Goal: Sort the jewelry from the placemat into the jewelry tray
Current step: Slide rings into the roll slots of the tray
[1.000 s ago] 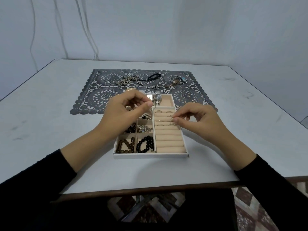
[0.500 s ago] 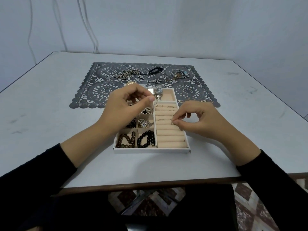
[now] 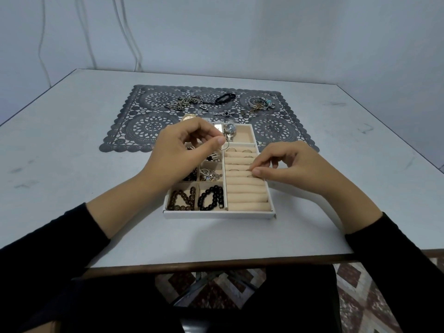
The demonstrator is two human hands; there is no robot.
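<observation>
The white jewelry tray (image 3: 218, 214) with beige lining sits on the table in front of the grey lace placemat (image 3: 134, 131). My left hand (image 3: 177, 152) hovers over the tray's left compartments and pinches a thin silver ring (image 3: 225, 147) between thumb and forefinger. My right hand (image 3: 286, 164) rests on the ring rolls (image 3: 247, 195) at the tray's right, thumb and forefinger pressing a small ring (image 3: 250, 174) into a slot. Bead bracelets (image 3: 211, 198) fill the front compartments. A silver watch (image 3: 230, 132) lies in the back compartment.
On the placemat lie a heap of chains (image 3: 185, 103), a black band (image 3: 224, 98), a bangle cluster with a turquoise bead (image 3: 260, 104) and a small charm (image 3: 224, 114). A gold watch (image 3: 188, 117) shows behind my left hand. The table's front edge runs near my arms.
My right hand has shifted slightly down the ring rolls and pressed its ring in. My left hand keeps the silver ring, almost still. The camera tilted, so the scene shifted in view.
</observation>
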